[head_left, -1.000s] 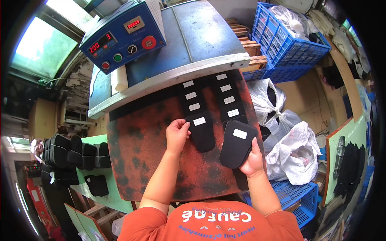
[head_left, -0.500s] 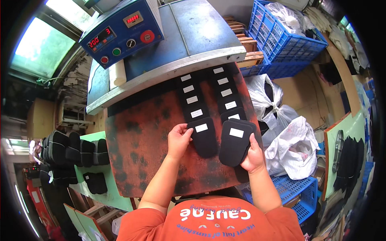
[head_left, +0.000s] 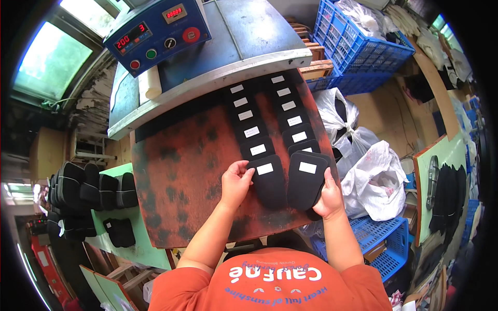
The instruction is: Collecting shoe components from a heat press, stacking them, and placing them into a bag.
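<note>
My left hand [head_left: 237, 181] is closed, with its thumb and fingers pinched at the upper left edge of a black fabric pad [head_left: 270, 187]. This pad is flat, with rounded ends and a white label near its far end. Beside it, my right hand [head_left: 329, 197] grips the right edge of another labelled black pad [head_left: 306, 186], thumb on top and fingers mostly hidden beneath. Beyond both, several overlapping labelled pads [head_left: 249, 120] run in two columns toward the press. They lie on a reddish-brown, dark-stained board [head_left: 181, 181].
A blue-grey heat press [head_left: 249, 26] with a control box [head_left: 158, 39] covers the board's far side. White plastic bags [head_left: 376, 181] and blue crates [head_left: 358, 46] stand to the right. Dark padded pieces [head_left: 78, 189] are piled on a green table [head_left: 150, 243] at left.
Another labelled pad now lies at the near end of the left column, under my left fingers. My right hand's pad has shifted slightly away from me. The whole view has tilted slightly.
</note>
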A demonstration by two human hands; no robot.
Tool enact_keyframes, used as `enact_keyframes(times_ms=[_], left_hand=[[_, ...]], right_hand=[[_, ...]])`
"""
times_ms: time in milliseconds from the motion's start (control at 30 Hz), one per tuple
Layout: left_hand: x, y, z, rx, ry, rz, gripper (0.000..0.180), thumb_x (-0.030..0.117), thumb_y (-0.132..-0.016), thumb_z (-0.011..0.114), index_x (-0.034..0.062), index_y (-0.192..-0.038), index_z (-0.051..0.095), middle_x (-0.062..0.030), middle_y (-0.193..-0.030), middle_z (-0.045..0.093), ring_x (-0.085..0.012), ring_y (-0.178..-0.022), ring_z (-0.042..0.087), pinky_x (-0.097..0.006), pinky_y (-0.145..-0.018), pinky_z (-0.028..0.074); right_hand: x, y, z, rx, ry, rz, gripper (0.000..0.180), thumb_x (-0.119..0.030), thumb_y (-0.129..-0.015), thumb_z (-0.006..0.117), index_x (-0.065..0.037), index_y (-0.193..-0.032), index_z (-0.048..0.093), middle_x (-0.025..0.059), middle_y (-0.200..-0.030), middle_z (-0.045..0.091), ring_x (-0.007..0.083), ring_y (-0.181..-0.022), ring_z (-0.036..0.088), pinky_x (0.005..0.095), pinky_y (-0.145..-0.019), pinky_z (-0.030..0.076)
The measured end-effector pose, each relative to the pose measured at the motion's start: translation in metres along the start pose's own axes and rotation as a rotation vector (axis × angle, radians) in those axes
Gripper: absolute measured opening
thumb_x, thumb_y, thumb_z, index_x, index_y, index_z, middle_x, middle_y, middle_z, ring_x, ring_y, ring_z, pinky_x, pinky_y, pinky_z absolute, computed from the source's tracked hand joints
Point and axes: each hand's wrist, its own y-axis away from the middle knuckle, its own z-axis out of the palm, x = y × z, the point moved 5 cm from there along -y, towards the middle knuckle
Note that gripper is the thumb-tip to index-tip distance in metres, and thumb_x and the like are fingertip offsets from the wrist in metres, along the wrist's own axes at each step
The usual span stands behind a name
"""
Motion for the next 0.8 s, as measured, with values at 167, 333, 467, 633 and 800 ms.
enact_keyframes(times_ms=[167,333,467,633,800], left_hand=[[0.035,0.021,0.008,0.157,-0.521,0.663,0.028,0.004,-0.080,0.065,-0.0016,-0.106,0.056,-0.0026,-0.087,0.057,-0.0060,-0.064,0.052,-0.020,-0.056,0.045],[0.013,0.043,0.023,-0.209,0.011,0.021,0.032,0.002,-0.081,0.063,-0.0017,-0.111,0.053,0.0003,-0.077,0.054,-0.0047,-0.060,0.051,-0.019,-0.053,0.045],[-0.005,0.043,0.009,-0.101,-0.003,-0.080,0.032,0.002,-0.082,0.061,-0.0017,-0.112,0.048,-0.0023,-0.077,0.056,-0.0061,-0.053,0.052,-0.018,-0.045,0.042],[-0.007,0.049,0.007,-0.082,-0.117,-0.073,0.034,0.004,-0.081,0.063,-0.0025,-0.112,0.048,-0.0043,-0.078,0.056,-0.0087,-0.058,0.055,-0.021,-0.049,0.046],[0.006,0.070,0.020,-0.273,-0.156,0.202,0.037,0.005,-0.081,0.064,-0.0010,-0.114,0.047,-0.0027,-0.085,0.055,-0.0054,-0.067,0.052,-0.021,-0.056,0.047]], right_hand=[[0.021,0.013,-0.014,0.196,0.051,0.061,0.043,-0.030,-0.098,0.034,0.000,-0.128,0.041,0.0134,-0.125,0.051,0.0268,-0.113,0.051,0.0402,-0.097,0.041],[0.038,0.018,-0.011,0.177,0.093,0.093,0.041,-0.028,-0.098,0.036,0.002,-0.125,0.043,0.0129,-0.123,0.052,0.0243,-0.112,0.052,0.0377,-0.096,0.042],[0.014,0.035,-0.024,0.327,0.300,-0.061,0.036,-0.025,-0.097,0.041,-0.001,-0.123,0.046,0.0096,-0.117,0.055,0.0203,-0.105,0.055,0.0328,-0.091,0.045],[0.013,0.057,-0.010,0.410,0.617,-0.087,0.035,-0.024,-0.096,0.043,0.001,-0.120,0.047,0.0095,-0.112,0.056,0.0164,-0.101,0.056,0.0293,-0.086,0.046],[0.052,0.054,-0.003,0.348,0.699,0.010,0.036,-0.025,-0.095,0.046,0.002,-0.119,0.048,0.0095,-0.110,0.057,0.0152,-0.101,0.053,0.0276,-0.088,0.043]])
